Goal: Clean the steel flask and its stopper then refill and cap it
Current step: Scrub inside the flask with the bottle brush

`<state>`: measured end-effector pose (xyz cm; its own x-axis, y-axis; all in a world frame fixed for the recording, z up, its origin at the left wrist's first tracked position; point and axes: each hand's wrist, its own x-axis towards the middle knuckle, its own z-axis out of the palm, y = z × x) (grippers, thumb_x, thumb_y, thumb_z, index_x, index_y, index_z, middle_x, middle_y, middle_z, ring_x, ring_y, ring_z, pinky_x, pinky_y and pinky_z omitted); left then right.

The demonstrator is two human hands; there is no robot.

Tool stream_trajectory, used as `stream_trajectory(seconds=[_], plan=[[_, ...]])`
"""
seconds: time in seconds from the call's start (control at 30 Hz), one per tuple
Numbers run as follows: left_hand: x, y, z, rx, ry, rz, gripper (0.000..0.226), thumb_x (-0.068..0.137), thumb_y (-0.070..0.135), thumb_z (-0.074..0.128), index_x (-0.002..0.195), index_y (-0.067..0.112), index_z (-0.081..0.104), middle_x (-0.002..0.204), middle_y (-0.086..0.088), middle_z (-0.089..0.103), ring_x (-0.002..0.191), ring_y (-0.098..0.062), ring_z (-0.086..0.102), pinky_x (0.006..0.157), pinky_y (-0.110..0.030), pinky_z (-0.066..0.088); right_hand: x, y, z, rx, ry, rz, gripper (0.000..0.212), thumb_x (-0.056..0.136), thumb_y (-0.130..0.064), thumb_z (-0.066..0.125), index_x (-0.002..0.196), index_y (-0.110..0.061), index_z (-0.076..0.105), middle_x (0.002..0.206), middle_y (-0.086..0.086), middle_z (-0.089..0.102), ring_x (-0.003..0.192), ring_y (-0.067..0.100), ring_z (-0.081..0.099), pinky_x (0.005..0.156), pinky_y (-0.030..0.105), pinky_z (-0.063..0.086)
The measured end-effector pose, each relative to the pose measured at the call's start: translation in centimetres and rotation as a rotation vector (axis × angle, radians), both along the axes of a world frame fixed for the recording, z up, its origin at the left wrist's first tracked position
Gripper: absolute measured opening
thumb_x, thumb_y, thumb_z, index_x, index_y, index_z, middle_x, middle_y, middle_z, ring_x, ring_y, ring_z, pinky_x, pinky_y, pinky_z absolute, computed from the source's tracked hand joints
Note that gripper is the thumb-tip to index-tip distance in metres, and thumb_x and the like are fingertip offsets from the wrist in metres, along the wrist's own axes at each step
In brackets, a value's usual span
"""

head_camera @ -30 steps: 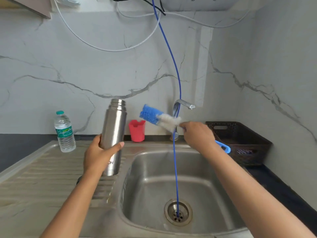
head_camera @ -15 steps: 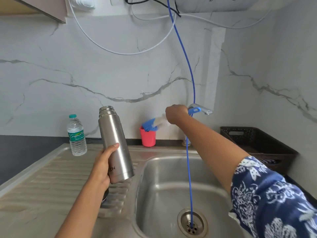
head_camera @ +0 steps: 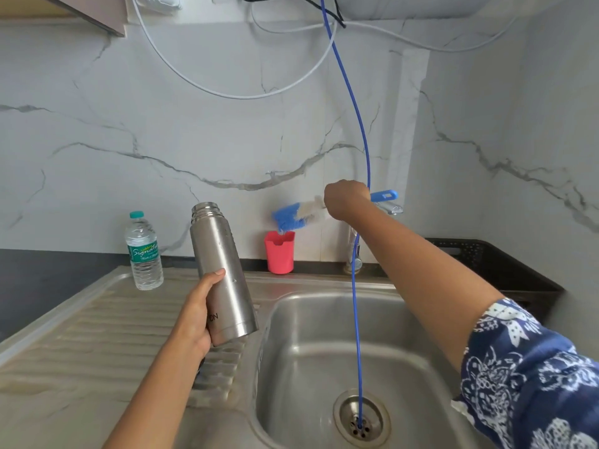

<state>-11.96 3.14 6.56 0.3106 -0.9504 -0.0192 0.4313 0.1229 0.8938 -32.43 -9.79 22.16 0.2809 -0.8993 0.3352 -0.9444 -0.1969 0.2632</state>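
- Head view, status: flask is uncapped; the stopper cannot be identified anywhere in view.
- Left hand grips the lower half of the flask, fingers wrapped behind, thumb laid across the front.
- Flask position: held clear of the drainboard, just left of the sink basin, tilted with its mouth leaning up and to the left.
- Right hand is closed round the brush handle, near the tap. The bristle head points down-left and sits just above the red cup.
- Judged progress: brush is outside the flask. Whether it is leaving or entering the cup cannot be told, so scrubbing is either finished or not begun.
- No water is seen running from the tap.
- Remaining, as judged: stopper cleaning unconfirmed; refilling and capping not yet done.
- Flask appearance: brushed steel cylinder, threaded neck, narrower shoulder, dark lettering near the base partly covered by the hand, a few droplets on the body. Interior is not visible.
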Motion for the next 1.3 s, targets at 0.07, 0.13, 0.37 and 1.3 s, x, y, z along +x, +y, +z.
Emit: stream_trajectory(seconds=[0.07, 0.13, 0.37, 1.3], plan=[[-0.1, -0.1, -0.1, -0.005, 0.006, -0.010, 0.017, 0.089, 0.033, 0.057, 0.093, 0.017, 0.062, 0.063, 0.000, 0.070, 0.052, -0.015, 0.067, 0.047, -0.029, 0.055, -0.9, 0.4, 0.0, -0.014, -0.022, -0.014, 0.016, 0.088, 0.000, 0.046, 0.095, -0.009, 0.057, 0.083, 0.005, 0.052, 0.077, 0.023, 0.053, 0.067, 0.030, 0.041], [-0.1, -0.3, -0.5, 0.000, 0.005, -0.015, 0.018, 0.088, 0.034, 0.058, 0.094, 0.017, 0.062, 0.064, -0.001, 0.070, 0.052, -0.016, 0.067, 0.048, -0.029, 0.055, -1.7, 0.8, -0.3, -0.019, -0.050, -0.029, 0.021, 0.089, -0.001, 0.046, 0.103, -0.009, 0.059, 0.087, 0.006, 0.053, 0.078, 0.023, 0.053, 0.067, 0.031, 0.042], [-0.6, -0.6, -1.2, 0.031, 0.007, -0.071, 0.037, 0.079, 0.045, 0.065, 0.103, 0.017, 0.066, 0.083, -0.006, 0.072, 0.076, -0.023, 0.066, 0.067, -0.036, 0.054, -3.7, 2.2, -4.0, 0.037, -0.159, -0.051, 0.037, 0.091, 0.001, 0.046, 0.124, -0.012, 0.057, 0.117, 0.012, 0.059, 0.103, 0.030, 0.061, 0.071, 0.033, 0.044], [-6.5, -1.8, -2.2, -0.130, 0.188, -0.571, 0.071, 0.064, 0.049, 0.083, 0.114, 0.001, 0.068, 0.107, -0.023, 0.067, 0.084, -0.033, 0.069, 0.071, -0.044, 0.059, -19.2, 10.9, -15.5, -0.081, -0.501, 0.555, 0.066, 0.086, -0.007, 0.046, 0.141, -0.042, 0.038, 0.078, -0.012, 0.041, 0.066, 0.012, 0.049, 0.056, 0.031, 0.047]])
